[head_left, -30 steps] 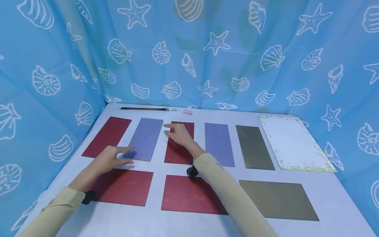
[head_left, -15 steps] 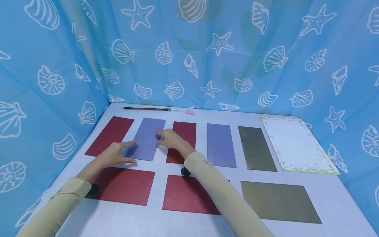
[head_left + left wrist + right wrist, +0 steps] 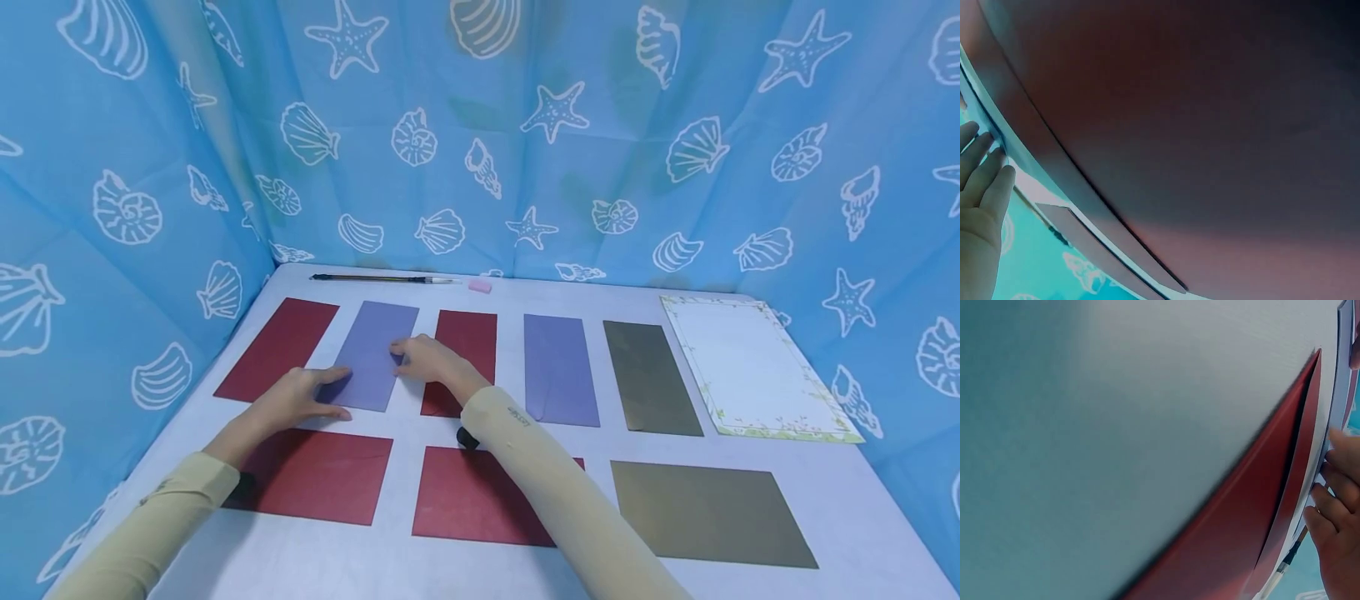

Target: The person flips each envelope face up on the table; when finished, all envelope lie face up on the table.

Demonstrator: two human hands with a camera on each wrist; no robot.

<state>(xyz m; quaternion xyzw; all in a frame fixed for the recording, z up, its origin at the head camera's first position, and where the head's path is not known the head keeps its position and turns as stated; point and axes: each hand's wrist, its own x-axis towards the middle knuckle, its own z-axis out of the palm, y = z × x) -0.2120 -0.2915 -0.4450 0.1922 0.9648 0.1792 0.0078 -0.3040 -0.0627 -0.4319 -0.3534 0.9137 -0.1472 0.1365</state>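
A purple envelope (image 3: 375,329) lies flat on the white table, second from the left in the back row. At its left edge is my left hand (image 3: 288,398), thumb and fingers spread apart. My right hand (image 3: 433,360) has its fingertips at the opposite long edge, its wrist over a red envelope (image 3: 468,333). In the left wrist view, the fingers of the left hand (image 3: 985,194) look straight. The right wrist view has the right hand (image 3: 1341,512) with bent fingers along the purple envelope's edge (image 3: 1337,394). Another red envelope (image 3: 330,483) lies below my left hand.
A red envelope (image 3: 277,346) lies at far left. To the right are a second purple envelope (image 3: 558,358), olive-brown envelopes (image 3: 652,375) and a bordered white sheet (image 3: 750,358). One more red envelope (image 3: 472,500) lies in front. A brush (image 3: 375,277) and pink eraser (image 3: 480,286) sit behind.
My right hand has moved left and slightly down, from over the middle red envelope to the purple envelope's right edge. The left hand has shifted slightly right to the left edge.
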